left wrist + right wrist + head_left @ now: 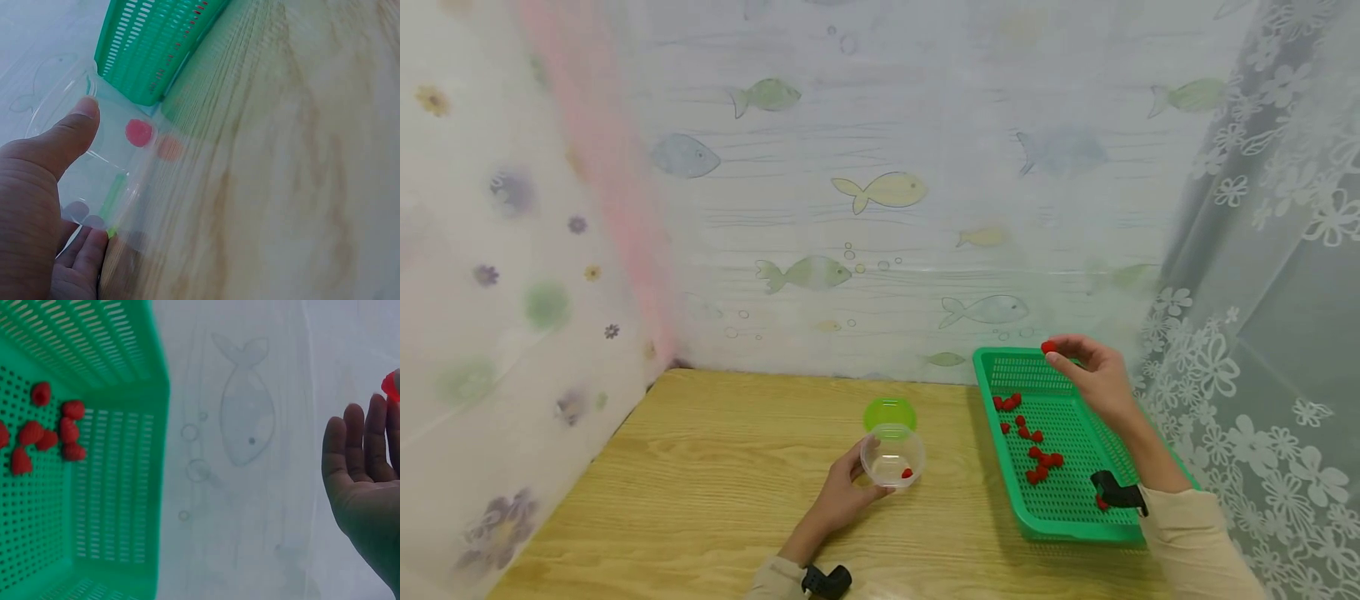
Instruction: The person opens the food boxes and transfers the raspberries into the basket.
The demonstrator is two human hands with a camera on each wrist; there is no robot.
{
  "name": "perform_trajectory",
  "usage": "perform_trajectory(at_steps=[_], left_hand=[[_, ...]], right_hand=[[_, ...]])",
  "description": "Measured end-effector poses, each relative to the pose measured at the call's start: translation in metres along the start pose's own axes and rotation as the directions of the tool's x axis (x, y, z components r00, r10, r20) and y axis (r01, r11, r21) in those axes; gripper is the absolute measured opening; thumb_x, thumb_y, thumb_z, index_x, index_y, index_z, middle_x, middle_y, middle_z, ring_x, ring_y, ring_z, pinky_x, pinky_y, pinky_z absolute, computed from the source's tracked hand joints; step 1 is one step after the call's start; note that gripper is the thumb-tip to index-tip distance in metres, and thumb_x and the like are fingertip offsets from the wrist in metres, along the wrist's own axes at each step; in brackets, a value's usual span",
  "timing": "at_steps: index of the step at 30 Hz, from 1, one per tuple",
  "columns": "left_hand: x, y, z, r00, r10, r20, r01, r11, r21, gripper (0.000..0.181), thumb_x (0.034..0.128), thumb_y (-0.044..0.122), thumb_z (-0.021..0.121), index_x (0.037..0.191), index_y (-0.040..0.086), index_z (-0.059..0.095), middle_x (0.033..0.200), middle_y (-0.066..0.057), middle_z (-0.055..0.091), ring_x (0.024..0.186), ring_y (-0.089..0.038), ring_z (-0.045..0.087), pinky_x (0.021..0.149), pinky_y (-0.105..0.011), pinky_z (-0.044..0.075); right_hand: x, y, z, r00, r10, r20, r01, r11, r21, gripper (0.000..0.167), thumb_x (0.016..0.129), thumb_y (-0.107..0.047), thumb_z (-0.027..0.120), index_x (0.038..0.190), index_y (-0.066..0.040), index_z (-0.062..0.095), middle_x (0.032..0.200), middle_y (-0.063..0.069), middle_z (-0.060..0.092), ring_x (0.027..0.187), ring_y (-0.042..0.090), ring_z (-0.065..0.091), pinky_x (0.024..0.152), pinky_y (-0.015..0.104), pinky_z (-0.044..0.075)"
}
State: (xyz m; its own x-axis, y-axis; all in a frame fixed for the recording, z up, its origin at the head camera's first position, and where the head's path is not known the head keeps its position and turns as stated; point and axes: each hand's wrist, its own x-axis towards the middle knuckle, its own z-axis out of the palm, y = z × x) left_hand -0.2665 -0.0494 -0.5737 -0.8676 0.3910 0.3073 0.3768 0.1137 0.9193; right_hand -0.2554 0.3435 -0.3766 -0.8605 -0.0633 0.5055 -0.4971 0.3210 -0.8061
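My left hand (pixel 841 497) grips the side of a clear round plastic tub (pixel 880 454), thumb on one side and fingers on the other in the left wrist view. A single raspberry (pixel 139 132) lies inside the tub, near its bottom. Above the far part of the green basket (pixel 1009 492), my right hand (pixel 1103 382) pinches another raspberry (pixel 1048 347) between thumb and fingertips. The right wrist view cuts off part of that hand, with the held raspberry (pixel 391 386) at the frame edge. Several more raspberries (pixel 69 429) lie scattered on the basket floor.
A bright green round lid (pixel 890 412) lies just behind the tub. Both stand on a wood-grain table (pixel 722 467), with the tall-sided basket at its right. A fish-patterned curtain (pixel 887 250) hangs behind, and a flowered one (pixel 1277 400) closes in on the right.
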Motion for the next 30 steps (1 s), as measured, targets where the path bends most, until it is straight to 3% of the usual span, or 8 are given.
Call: perform_trajectory(at_steps=[7, 16, 30], left_hand=[[0.000, 0.000, 0.000, 1.000, -0.009, -0.002, 0.009, 1.000, -0.001, 0.087, 0.0857, 0.009, 0.082, 0.157, 0.001, 0.033, 0.154, -0.024, 0.044, 0.141, -0.039, 0.045, 0.115, -0.049, 0.040], [0.000, 0.000, 0.000, 1.000, -0.015, -0.006, 0.015, 1.000, 0.012, 0.087, 0.0857, 0.011, 0.083, 0.157, 0.002, 0.034, 0.153, -0.023, 0.045, 0.141, -0.038, 0.046, 0.114, -0.049, 0.041], [-0.001, 0.001, -0.001, 1.000, -0.017, -0.002, 0.017, 1.000, -0.009, 0.086, 0.0857, 0.010, 0.082, 0.157, 0.001, 0.034, 0.153, -0.025, 0.045, 0.140, -0.039, 0.047, 0.114, -0.050, 0.042]], right_hand=[[0.001, 0.011, -0.009, 0.998, 0.054, -0.016, -0.055, 0.996, -0.069, 0.028, 0.101, -0.006, 0.064, 0.124, 0.009, 0.060, 0.106, -0.019, 0.066, 0.101, -0.005, 0.059, 0.084, 0.009, 0.051], [0.002, 0.030, -0.019, 0.994, 0.109, -0.030, -0.111, 0.990, -0.081, 0.031, 0.100, -0.008, 0.064, 0.127, 0.008, 0.059, 0.107, -0.021, 0.065, 0.100, -0.009, 0.058, 0.084, 0.011, 0.052], [-0.003, 0.045, -0.026, 0.985, 0.172, -0.025, -0.173, 0.981, -0.082, 0.037, 0.102, -0.018, 0.065, 0.129, 0.006, 0.059, 0.107, -0.022, 0.066, 0.100, -0.003, 0.062, 0.083, 0.009, 0.051]])
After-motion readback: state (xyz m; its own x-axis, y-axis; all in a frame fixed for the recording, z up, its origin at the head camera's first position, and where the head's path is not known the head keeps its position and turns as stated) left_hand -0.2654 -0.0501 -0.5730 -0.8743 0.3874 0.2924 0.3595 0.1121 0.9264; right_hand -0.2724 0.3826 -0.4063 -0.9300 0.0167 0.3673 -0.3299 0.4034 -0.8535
